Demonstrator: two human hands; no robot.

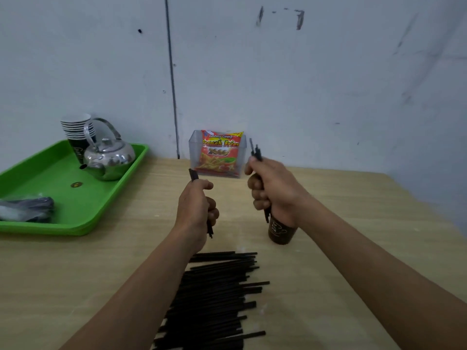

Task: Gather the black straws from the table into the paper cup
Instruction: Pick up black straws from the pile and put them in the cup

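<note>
A pile of several black straws [214, 294] lies on the wooden table [101, 274] near its front edge, partly under my left forearm. My left hand [195, 208] grips a few black straws upright above the pile. My right hand [271, 190] grips a bundle of black straws upright, their tips showing above my fist. The bundle's lower ends hang just above a dark brown paper cup [280, 231], which stands directly below my right hand and is partly hidden by it.
A green tray [63, 213] at the left holds a steel kettle [108, 157], a stack of paper cups [77, 132] and a plastic-wrapped bundle [25, 209]. A clear box with a red snack packet [218, 154] stands by the wall.
</note>
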